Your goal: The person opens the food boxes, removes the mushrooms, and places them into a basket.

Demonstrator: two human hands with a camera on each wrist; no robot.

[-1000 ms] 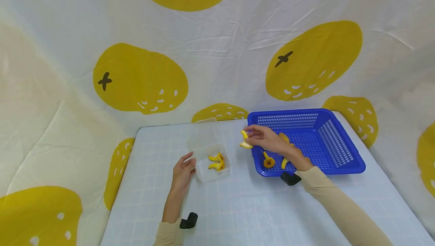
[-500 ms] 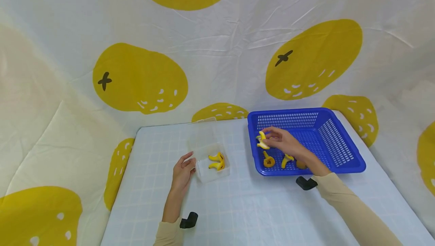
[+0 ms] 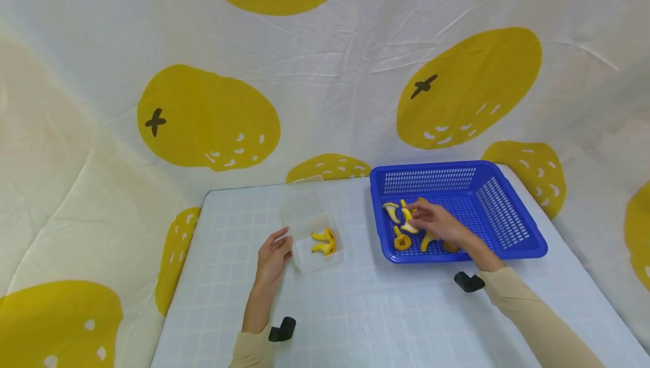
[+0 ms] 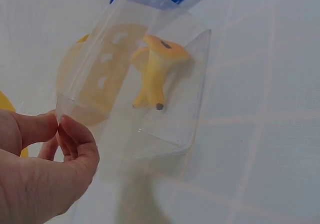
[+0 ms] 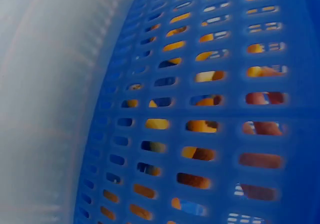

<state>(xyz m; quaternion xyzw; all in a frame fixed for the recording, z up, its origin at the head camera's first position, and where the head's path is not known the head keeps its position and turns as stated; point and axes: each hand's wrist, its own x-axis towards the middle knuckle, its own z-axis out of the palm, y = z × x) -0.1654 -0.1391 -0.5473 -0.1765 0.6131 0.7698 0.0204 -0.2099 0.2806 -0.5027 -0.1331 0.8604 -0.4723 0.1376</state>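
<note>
My left hand (image 3: 273,258) pinches the left edge of a clear plastic box (image 3: 303,265), as the left wrist view shows between thumb and fingers. Inside that box lie yellow mushroom-shaped pieces (image 4: 156,72) with dark stem tips. Over the left part of a blue basket (image 3: 513,210), my right hand (image 3: 439,226) holds a yellow and white mushroom-shaped piece (image 3: 407,221) at its fingertips. Around it in the basket are several similar pieces, among them a brownish capped one (image 3: 403,242) and a pale one (image 3: 391,211). The right wrist view is mostly filled by the basket's slotted wall (image 5: 165,114).
The box's clear lid (image 3: 302,201) stands open behind it. A pale checked cloth (image 3: 345,311) covers the table. White fabric with big yellow fruit prints (image 3: 335,103) hangs behind the table and at its sides.
My right hand has carried the yellow piece from left of the basket rightward, in over the basket, and lower among the other pieces. The left hand and the box stay put.
</note>
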